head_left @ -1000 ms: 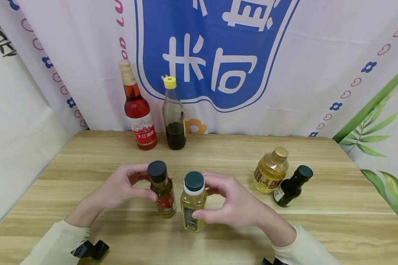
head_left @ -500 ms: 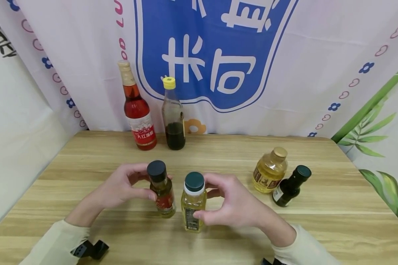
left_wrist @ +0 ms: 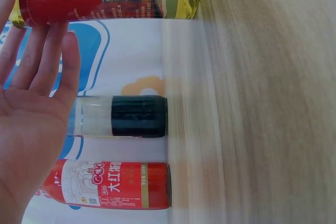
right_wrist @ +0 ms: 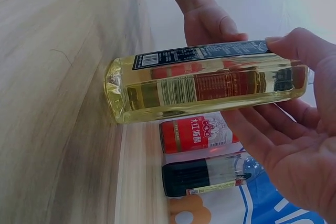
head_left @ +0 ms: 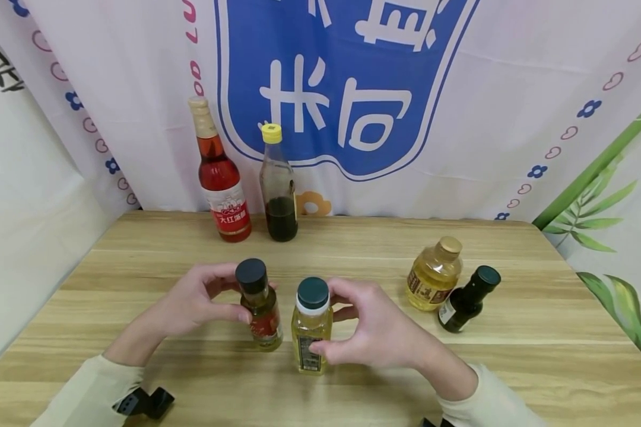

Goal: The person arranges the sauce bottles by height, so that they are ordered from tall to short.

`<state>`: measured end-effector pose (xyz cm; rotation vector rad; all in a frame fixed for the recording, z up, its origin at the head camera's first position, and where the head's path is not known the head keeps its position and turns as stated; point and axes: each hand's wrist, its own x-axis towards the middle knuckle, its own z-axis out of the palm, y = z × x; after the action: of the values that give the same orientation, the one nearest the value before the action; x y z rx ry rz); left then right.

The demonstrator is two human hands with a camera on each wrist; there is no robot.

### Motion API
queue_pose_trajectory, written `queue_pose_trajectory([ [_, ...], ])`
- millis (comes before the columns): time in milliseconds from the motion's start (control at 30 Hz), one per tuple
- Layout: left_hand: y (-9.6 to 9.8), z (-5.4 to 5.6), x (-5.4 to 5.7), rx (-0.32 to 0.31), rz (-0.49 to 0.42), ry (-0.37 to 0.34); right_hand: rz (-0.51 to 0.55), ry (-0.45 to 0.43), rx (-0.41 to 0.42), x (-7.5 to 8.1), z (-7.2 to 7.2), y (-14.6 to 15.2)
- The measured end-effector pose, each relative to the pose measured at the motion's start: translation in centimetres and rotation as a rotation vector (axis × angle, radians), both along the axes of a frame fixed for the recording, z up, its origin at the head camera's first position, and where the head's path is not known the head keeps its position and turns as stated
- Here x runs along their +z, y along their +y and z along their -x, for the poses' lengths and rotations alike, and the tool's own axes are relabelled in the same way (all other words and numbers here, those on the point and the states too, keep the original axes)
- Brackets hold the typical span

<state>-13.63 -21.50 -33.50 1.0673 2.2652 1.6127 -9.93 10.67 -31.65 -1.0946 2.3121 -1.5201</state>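
My left hand holds a small olive oil bottle with a black cap, thumb on its near side and fingers behind. The red label of that bottle fills the top of the left wrist view. Just to its right stands a clear bottle of yellow oil with a dark green cap and a white collar. My right hand grips this one from the right, its thumb on the dark back label. Both bottles are upright, side by side with a narrow gap, near the middle of the wooden table.
At the back left stand a tall red vinegar bottle and a yellow-capped bottle of dark liquid. On the right are a squat oil bottle with a gold cap and a small dark bottle. A printed curtain hangs behind the table.
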Motion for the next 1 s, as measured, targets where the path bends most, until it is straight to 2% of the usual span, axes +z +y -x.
queue_pose_trajectory([
  [1000, 0.06, 0.04, 0.04, -0.003, 0.004, -0.007, 0.049, -0.067, -0.001, -0.03, 0.32, 0.19],
])
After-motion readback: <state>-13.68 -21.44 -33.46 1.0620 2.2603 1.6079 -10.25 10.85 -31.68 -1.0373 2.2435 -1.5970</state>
